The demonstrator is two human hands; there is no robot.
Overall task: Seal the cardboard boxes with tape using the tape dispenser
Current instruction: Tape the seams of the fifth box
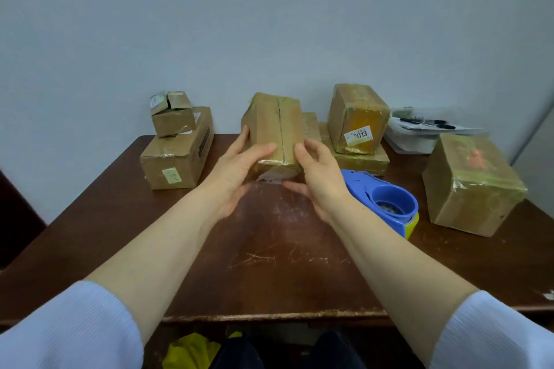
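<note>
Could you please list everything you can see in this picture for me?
held box: one, brown, centre, between both hands
large box: one, brown, back left, smaller boxes stacked on it
small boxes: count unclear, brown, atop large box
stickered box: one, brown, white sticker, back, on flat box
flat box: at least one, brown, beneath stickered box
right box: one, brown, far right
tape dispenser: one, blue, yellow-green roll, beside right hand
white packet: one, white, back right
table: one, dark brown, scratched
left hand: one, grips held box's left side
right hand: one, grips its right side
</note>
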